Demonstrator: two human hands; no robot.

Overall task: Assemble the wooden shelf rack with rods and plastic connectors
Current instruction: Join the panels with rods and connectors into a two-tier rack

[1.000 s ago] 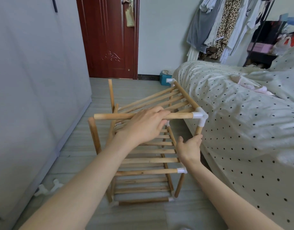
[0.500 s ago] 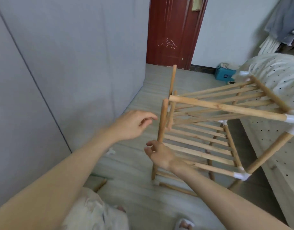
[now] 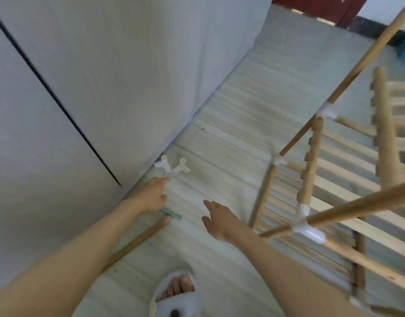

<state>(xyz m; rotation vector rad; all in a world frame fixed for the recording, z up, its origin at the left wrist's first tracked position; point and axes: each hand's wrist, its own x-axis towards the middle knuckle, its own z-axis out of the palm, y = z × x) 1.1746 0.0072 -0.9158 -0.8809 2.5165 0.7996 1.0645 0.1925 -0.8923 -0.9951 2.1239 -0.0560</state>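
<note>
Left hand, grip spread and empty, just short of two white connectors on floor. Right hand also spread, empty. Rack stands to the right.

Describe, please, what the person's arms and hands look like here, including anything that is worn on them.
Both arms are bare from the bottom edge of the frame to the wrists: no sleeves show. The left hand and the right hand wear no gloves, and no rings, watch or bracelets are visible, though the picture is slightly blurred. Lower down, one foot shows in a white open-toed slipper.
</note>
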